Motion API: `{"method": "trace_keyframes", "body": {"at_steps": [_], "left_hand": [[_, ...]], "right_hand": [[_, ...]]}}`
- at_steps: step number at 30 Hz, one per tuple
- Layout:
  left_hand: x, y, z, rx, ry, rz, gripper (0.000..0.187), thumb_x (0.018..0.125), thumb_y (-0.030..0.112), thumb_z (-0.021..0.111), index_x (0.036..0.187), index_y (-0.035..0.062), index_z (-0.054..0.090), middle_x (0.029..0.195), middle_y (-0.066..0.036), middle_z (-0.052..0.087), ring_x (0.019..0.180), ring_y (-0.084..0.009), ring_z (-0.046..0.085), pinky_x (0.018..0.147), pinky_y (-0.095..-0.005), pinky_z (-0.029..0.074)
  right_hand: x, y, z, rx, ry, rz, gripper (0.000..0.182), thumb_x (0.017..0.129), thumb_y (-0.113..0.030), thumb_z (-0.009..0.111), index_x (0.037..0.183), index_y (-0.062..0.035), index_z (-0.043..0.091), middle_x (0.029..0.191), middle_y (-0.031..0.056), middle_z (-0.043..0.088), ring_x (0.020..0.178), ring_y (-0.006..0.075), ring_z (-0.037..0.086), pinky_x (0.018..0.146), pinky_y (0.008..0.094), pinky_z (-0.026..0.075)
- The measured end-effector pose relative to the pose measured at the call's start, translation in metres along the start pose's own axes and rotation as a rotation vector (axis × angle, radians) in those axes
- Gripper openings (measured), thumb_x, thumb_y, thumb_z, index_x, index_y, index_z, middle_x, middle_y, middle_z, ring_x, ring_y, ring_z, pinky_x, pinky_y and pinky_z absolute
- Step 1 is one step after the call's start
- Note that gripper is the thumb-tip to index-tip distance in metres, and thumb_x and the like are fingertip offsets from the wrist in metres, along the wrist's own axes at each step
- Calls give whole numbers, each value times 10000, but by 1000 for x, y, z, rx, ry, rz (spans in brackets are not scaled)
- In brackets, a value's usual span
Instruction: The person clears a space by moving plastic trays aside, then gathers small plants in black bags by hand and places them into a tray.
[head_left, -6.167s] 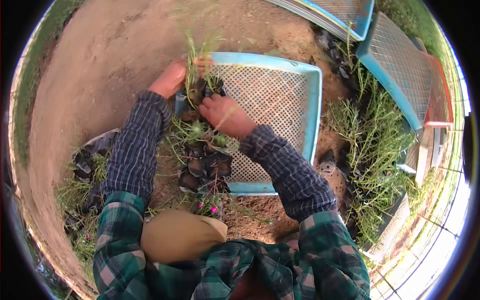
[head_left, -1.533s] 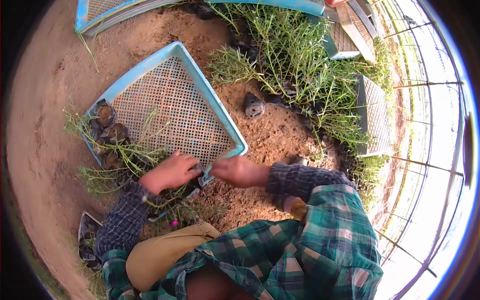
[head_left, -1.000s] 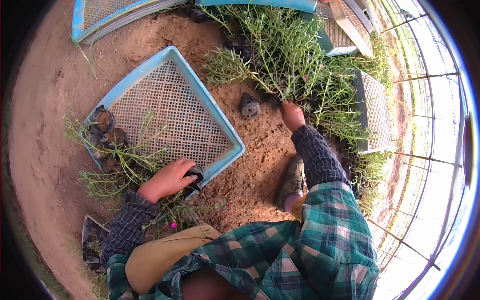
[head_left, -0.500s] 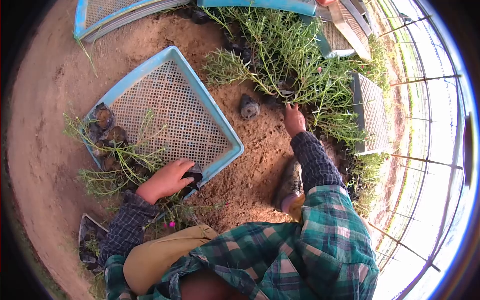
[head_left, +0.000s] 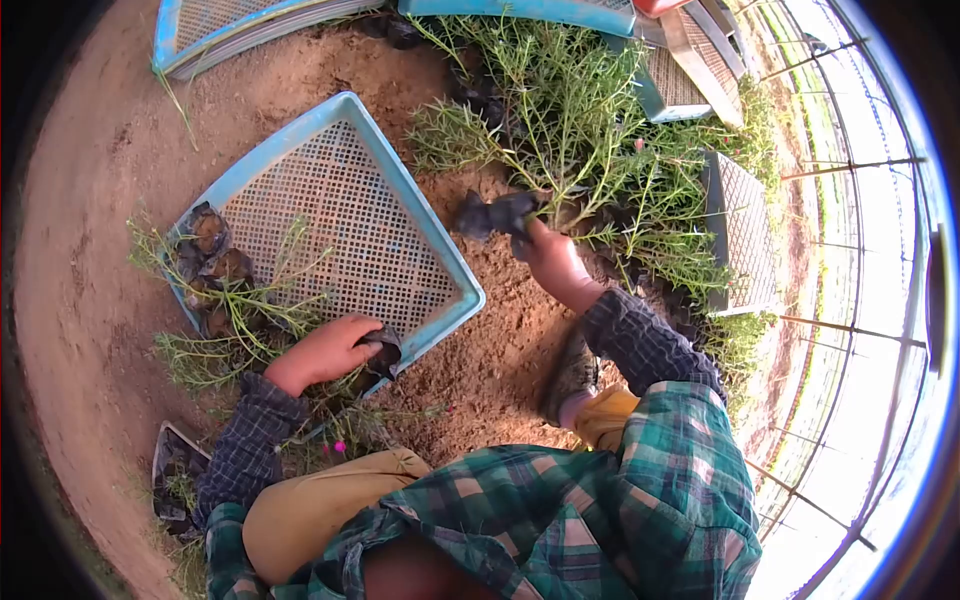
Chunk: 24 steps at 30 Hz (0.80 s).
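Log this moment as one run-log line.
left hand: on black bag | right hand: holding bagged plant | blue tray: partly filled

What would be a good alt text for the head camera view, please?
A person's right hand holds a dark plant bag beside leafy green plants. The left hand touches another dark bag at a blue-rimmed mesh tray with bagged plants along one side.

We angle our left forearm (head_left: 252,440) forward and inward, the left hand (head_left: 325,355) palm down with bent fingers, while our right forearm (head_left: 655,345) also slants inward, the right hand (head_left: 558,265) farther forward, its fingers curled in a grip.
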<state>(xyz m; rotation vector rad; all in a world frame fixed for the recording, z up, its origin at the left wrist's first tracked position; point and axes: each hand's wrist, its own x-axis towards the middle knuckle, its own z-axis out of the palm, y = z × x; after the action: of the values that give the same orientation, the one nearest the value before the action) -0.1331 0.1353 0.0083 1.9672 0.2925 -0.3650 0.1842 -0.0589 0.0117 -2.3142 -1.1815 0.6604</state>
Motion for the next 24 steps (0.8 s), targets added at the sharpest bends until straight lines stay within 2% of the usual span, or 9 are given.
{"method": "trace_keyframes", "body": {"at_steps": [2,8,11,13,17,20,22,23,24], "left_hand": [[7,-6,-11,-136,72,-106,280,915,239,555,1077,12,575,1004,-149,586,886,-283,587,812,-371,462],[36,-26,-51,-763,504,-117,369,990,353,414,1156,61,567,1108,-72,595,1017,-188,564,911,-325,437],[35,-55,-35,-680,93,2,372,992,352,408,1188,75,562,1120,-81,589,1068,-173,533,940,-328,423],[32,-49,-18,-380,31,-24,361,990,294,432,1253,63,518,1168,-106,554,1123,-230,509,961,-358,414],[23,-43,-13,-320,120,0,362,976,281,467,1250,48,510,1192,-122,521,1139,-257,495,966,-378,404],[27,-47,-15,-346,100,6,367,972,286,475,1249,48,506,1199,-125,510,1136,-264,494,959,-389,400],[29,-48,-14,-285,96,31,367,974,285,464,1254,51,498,1201,-124,502,1126,-274,496,950,-397,398],[28,-47,-14,-288,92,27,367,974,285,464,1254,51,498,1201,-124,502,1126,-274,496,950,-397,398],[27,-47,-14,-258,106,33,363,975,281,461,1254,51,498,1202,-123,502,1125,-274,498,954,-396,399]], "right_hand": [[13,-35,1,-384,-204,-146,179,803,-27,519,971,-56,465,750,167,600,651,310,642,535,402,526],[10,-126,104,-562,-206,-827,251,778,-37,565,1016,-47,486,782,90,531,602,187,567,413,302,466],[-8,-134,128,-352,-403,-932,138,750,-66,592,879,-51,547,779,57,531,598,199,571,460,323,491],[-15,-118,120,98,-203,-1145,201,716,-55,617,913,-46,574,785,56,558,598,191,582,486,323,512],[2,-35,76,115,103,-335,165,811,-27,569,966,-54,616,804,98,622,720,240,630,616,345,541],[34,78,43,-217,140,2,145,856,-94,494,960,-35,575,882,211,613,779,365,616,716,434,512],[58,137,11,-339,381,-61,157,832,-97,556,969,-41,607,870,184,635,809,350,625,717,405,514],[64,132,-22,-188,227,-40,215,840,-111,560,1041,-35,582,891,193,636,819,355,624,716,409,510],[64,103,-42,-43,331,105,252,858,-106,549,1099,-37,564,885,165,646,795,270,644,685,359,517]]}}
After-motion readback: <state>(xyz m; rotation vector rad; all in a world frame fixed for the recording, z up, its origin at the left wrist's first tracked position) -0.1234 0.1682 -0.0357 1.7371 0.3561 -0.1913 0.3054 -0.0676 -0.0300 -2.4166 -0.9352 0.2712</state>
